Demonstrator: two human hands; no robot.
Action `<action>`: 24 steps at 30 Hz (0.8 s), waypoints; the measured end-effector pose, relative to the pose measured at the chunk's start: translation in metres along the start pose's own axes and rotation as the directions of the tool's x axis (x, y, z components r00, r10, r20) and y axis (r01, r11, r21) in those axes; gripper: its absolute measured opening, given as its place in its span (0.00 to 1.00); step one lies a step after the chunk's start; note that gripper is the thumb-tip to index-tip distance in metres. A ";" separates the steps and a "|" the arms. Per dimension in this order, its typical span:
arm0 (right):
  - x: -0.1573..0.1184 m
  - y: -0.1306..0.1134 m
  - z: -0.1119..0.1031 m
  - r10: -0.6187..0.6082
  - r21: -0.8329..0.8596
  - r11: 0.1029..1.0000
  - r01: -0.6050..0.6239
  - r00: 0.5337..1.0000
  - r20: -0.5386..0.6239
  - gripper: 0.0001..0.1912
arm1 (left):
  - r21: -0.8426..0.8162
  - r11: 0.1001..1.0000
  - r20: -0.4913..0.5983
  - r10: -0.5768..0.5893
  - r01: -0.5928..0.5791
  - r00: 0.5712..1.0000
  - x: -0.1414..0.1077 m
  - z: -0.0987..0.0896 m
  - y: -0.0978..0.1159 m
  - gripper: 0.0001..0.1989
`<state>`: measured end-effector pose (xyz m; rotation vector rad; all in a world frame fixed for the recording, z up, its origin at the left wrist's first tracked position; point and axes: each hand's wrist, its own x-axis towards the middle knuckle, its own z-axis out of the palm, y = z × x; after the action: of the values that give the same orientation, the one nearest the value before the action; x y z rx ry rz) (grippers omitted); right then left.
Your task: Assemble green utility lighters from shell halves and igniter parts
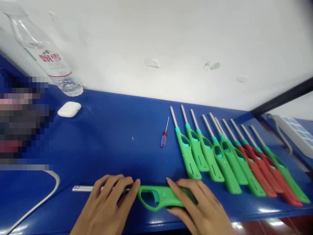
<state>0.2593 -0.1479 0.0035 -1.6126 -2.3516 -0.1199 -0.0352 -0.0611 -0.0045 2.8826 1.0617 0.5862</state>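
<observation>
A green gas lighter (161, 197) with a long metal tube lies crosswise near the table's front edge, tube pointing left. My left hand (105, 202) is closed over the tube beside the trigger ring, its fingers hiding the middle of the tube. My right hand (198, 205) grips the handle's right end, thumb below and fingers above; that end is partly covered. Farther back lies a small screwdriver (164, 137) with a red and purple handle. Left of it, a tiny screw-like piece (132, 138) rests on the blue table (107, 124).
Several green and red gas lighters (226, 156) lie in a slanted row at the right. A water bottle (53, 62) leans at the back left by a white case (69, 109). A white cable (36, 205) curves at the left front. A power strip (297, 130) sits far right.
</observation>
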 end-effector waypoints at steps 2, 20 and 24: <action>0.003 -0.002 -0.001 -0.012 -0.024 1.000 0.012 1.000 0.009 0.23 | -0.006 1.000 -0.008 -0.001 0.001 1.000 0.000 0.000 -0.001 0.29; 0.005 -0.001 -0.008 0.051 0.142 0.988 -0.058 0.997 0.052 0.23 | 0.034 0.993 -0.048 0.112 -0.111 0.993 -0.010 0.010 -0.036 0.21; 0.004 0.000 -0.010 0.029 0.122 0.992 -0.035 0.998 0.051 0.23 | -0.020 0.988 -0.037 0.155 -0.156 0.987 -0.013 0.013 -0.028 0.26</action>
<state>0.2594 -0.1466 0.0142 -1.6109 -2.3179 0.0711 -0.0568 -0.0466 -0.0250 2.9641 0.8324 0.6535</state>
